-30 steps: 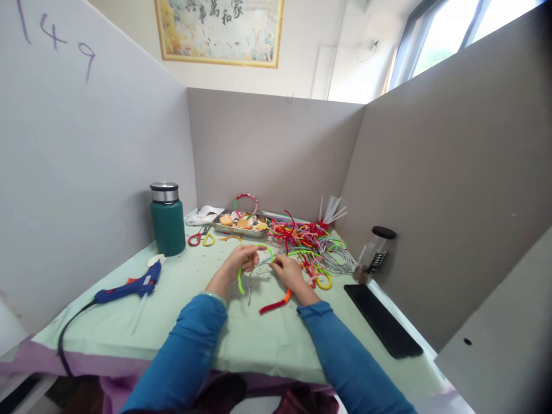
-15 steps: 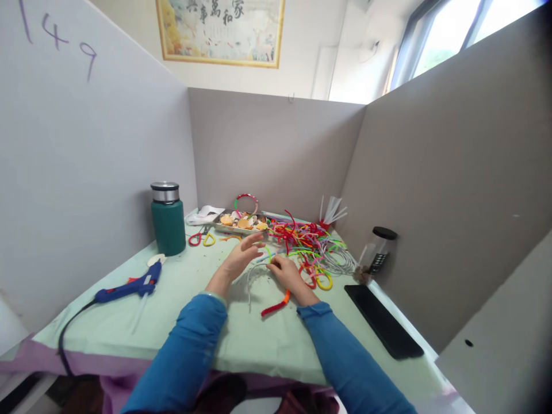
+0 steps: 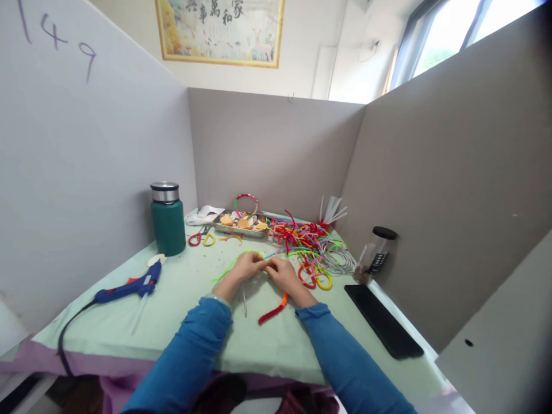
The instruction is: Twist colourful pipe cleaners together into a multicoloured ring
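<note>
My left hand (image 3: 246, 267) and my right hand (image 3: 284, 275) meet over the table, their fingertips pinched together. A bright green pipe cleaner (image 3: 224, 272) runs out from behind my left hand, which is closed on it. From below the same hand hangs the end of a thin grey wire (image 3: 245, 303). My right hand is closed on the wire, whose other end comes out beneath the palm wrapped in orange and red pipe cleaner (image 3: 273, 312). The exact point where green meets wire is hidden by my fingers.
Behind my hands lie a metal tray of shells (image 3: 241, 230) and a heap of coloured pipe cleaners (image 3: 302, 236). A blue glue gun (image 3: 129, 287) and a green bottle (image 3: 167, 224) are at left. At right are a clear jar (image 3: 377, 253) and a black phone-like slab (image 3: 383, 322).
My left hand has come down and right, closing beside the right fingertips. The green pipe cleaner now stretches out leftward past it. The wire's loose end has shifted slightly left.
</note>
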Demonstrator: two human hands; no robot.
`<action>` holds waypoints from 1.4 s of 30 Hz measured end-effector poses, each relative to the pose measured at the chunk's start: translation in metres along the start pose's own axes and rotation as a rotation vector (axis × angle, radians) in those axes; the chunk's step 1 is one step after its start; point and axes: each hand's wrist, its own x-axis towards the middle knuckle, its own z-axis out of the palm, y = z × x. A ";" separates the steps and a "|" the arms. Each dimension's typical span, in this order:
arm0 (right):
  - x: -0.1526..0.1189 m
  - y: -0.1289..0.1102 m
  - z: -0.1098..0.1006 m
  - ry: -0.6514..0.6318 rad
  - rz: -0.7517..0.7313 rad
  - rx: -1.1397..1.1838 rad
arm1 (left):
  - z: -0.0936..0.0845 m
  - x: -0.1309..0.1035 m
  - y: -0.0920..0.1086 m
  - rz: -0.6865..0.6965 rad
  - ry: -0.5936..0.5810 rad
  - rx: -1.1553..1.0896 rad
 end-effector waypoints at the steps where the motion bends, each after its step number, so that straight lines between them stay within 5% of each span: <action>1: 0.000 -0.001 0.000 -0.009 -0.005 0.020 | -0.001 -0.001 0.000 -0.027 -0.033 -0.027; 15: 0.000 -0.001 -0.002 -0.023 0.015 0.067 | -0.008 -0.001 0.005 -0.189 0.022 -0.142; 27: -0.003 -0.008 -0.006 -0.017 -0.090 0.102 | -0.007 -0.007 0.013 -0.290 -0.109 -0.370; 36: 0.001 0.000 -0.006 0.044 0.068 0.139 | -0.010 -0.001 0.009 -0.068 0.012 -0.393; 42: 0.002 0.003 -0.005 0.057 0.095 0.131 | -0.007 0.000 0.009 0.094 0.010 -0.130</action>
